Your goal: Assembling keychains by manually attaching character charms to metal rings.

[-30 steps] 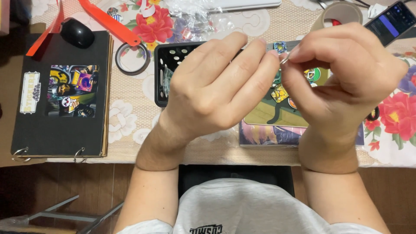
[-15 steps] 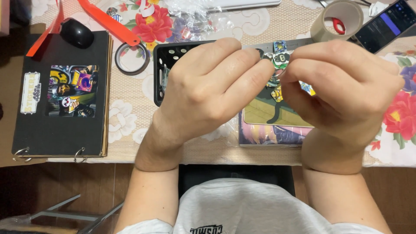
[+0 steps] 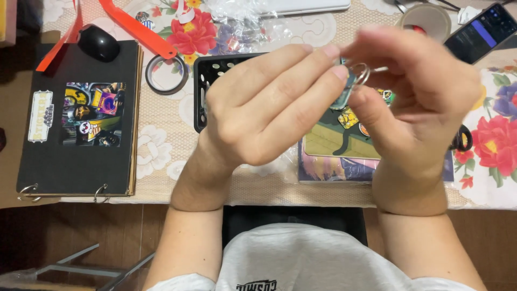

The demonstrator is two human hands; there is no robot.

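Since a moment earlier you raised both hands, left hand (image 3: 258, 113) and right hand (image 3: 414, 102) pinching a ring (image 3: 360, 73) at 12 o'clock, mid-threading, needing steady prying next.

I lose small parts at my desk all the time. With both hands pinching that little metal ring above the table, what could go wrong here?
The small metal split ring is pinched only by the fingertips of the left hand and right hand, so it might slip. It could then drop into the black perforated plastic tray or among the colourful charms on the picture board, where it may be hard to spot.

One head cam, looking steeply down, close over hands (image 3: 334, 102) and table edge (image 3: 161, 194), right side blurry.
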